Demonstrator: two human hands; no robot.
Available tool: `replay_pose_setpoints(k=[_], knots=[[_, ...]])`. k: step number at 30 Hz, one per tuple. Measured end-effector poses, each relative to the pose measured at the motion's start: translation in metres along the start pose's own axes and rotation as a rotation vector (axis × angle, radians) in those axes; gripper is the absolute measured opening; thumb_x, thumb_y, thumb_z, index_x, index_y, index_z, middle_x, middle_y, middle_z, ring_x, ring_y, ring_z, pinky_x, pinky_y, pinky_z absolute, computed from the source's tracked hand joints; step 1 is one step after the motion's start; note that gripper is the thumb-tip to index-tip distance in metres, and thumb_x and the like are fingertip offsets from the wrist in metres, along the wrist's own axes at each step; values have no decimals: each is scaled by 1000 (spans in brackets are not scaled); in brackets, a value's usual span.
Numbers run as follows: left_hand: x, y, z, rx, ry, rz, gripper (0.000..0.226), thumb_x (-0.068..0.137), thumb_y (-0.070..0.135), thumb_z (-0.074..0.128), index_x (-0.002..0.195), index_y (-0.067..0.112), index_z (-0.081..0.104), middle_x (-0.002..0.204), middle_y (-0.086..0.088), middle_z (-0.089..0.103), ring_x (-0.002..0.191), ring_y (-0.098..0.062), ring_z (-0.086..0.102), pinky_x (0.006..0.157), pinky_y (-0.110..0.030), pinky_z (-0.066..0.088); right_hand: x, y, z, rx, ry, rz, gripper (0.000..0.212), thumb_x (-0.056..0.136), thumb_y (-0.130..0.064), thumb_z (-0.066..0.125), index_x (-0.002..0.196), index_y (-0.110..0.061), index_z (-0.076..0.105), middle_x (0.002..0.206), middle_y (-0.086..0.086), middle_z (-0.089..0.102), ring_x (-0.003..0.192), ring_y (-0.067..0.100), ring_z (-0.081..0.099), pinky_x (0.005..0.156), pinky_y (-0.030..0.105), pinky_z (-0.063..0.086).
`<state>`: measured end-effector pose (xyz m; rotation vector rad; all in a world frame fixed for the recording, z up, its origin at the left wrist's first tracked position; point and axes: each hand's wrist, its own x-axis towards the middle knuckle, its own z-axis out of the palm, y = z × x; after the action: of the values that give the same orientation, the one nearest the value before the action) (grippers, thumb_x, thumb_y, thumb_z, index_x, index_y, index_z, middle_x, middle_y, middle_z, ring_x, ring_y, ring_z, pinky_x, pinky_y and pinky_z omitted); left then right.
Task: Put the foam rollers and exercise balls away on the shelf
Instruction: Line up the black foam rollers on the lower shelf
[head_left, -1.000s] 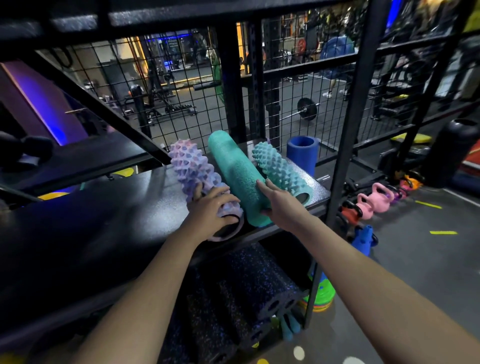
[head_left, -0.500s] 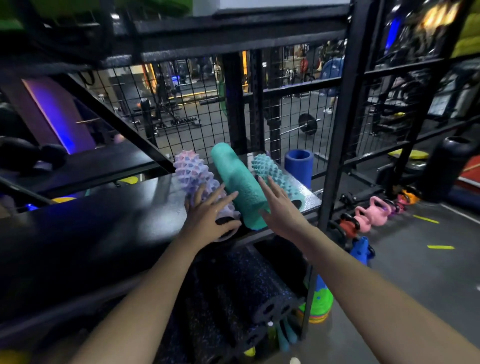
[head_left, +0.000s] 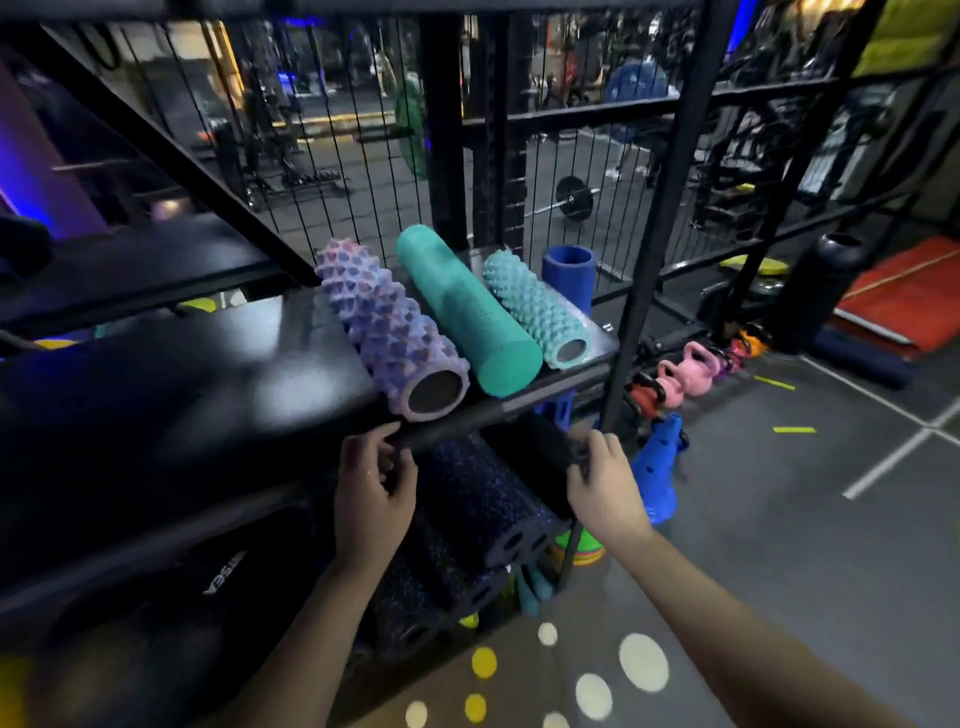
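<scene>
Your left hand (head_left: 371, 488) and right hand (head_left: 602, 480), off the rollers (head_left: 467, 312) now, hang loosely curled, empty, at the shelf (head_left: 208, 374) edge. Below: speckled rollers (head_left: 478, 499). Beside: blue cone (head_left: 657, 467) on grey gym floor (head_left: 779, 519).

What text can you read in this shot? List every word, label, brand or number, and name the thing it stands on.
White lettering on a dark item at lower left: it looks upside down and blurred, a few capitals, not readable with confidence.
Faint mark on the smooth teal roller: too faint to read.
Nothing else shows readable text; the yellow floor strips are plain.
</scene>
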<state>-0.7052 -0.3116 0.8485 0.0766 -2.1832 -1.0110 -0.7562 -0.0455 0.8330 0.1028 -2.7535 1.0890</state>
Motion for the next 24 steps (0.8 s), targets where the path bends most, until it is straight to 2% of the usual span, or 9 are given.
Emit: replay_pose_setpoints(k=[5, 10, 14, 16, 19, 22, 24], knots=[[-36, -24, 17, -61, -183, -77, 28, 95, 13, 64, 123, 16, 62, 95, 3, 55, 77, -11, 56, 72, -31, 52, -23, 8, 18, -48, -43, 23, 41, 87, -4, 58, 126, -14, 59, 114, 7, 53, 111, 30, 57, 96, 41, 48], [-97, -53, 35, 29, -561, -359, 40, 99, 35, 62, 137, 30, 51, 97, 11, 56, 80, -11, 61, 71, -40, 54, -52, 46, 46, -32, -153, 165, 27, 90, -8, 57, 116, -10, 63, 110, 13, 57, 107, 35, 57, 95, 42, 47], [-132, -63, 50, 54, -768, -609, 52, 100, 42, 59, 147, 33, 40, 120, 7, 52, 100, -14, 58, 84, -30, 45, -60, 92, 67, -49, -381, 303, 35, 90, -4, 54, 124, -8, 63, 119, 20, 60, 111, 39, 59, 96, 41, 48], [-137, -65, 63, 98, -800, -670, 58, 99, 44, 59, 152, 35, 35, 129, 5, 50, 103, -14, 57, 86, -30, 46, -55, 112, 75, -33, -438, 326, 41, 90, -5, 55, 131, -8, 60, 125, 22, 60, 116, 39, 59, 98, 39, 47], [-135, -65, 93, 162, -747, -714, 64, 98, 37, 64, 155, 27, 35, 141, -7, 53, 107, -21, 59, 88, -29, 45, -35, 137, 85, -22, -499, 332, 39, 91, -5, 53, 131, -5, 58, 126, 22, 62, 118, 40, 57, 95, 40, 45], [-130, -65, 132, 213, -733, -718, 69, 99, 28, 64, 158, 17, 30, 155, -12, 43, 136, -30, 48, 104, -32, 39, -9, 160, 93, 11, -546, 301, 45, 89, -5, 52, 133, -8, 59, 127, 20, 63, 120, 40, 56, 99, 41, 44], [-130, -75, 161, 260, -733, -697, 76, 98, 29, 67, 160, 18, 24, 161, -13, 35, 145, -30, 40, 110, -34, 36, 7, 182, 100, 12, -557, 276, 44, 88, -4, 55, 132, -6, 61, 126, 19, 63, 120, 39, 56, 99, 40, 44]])
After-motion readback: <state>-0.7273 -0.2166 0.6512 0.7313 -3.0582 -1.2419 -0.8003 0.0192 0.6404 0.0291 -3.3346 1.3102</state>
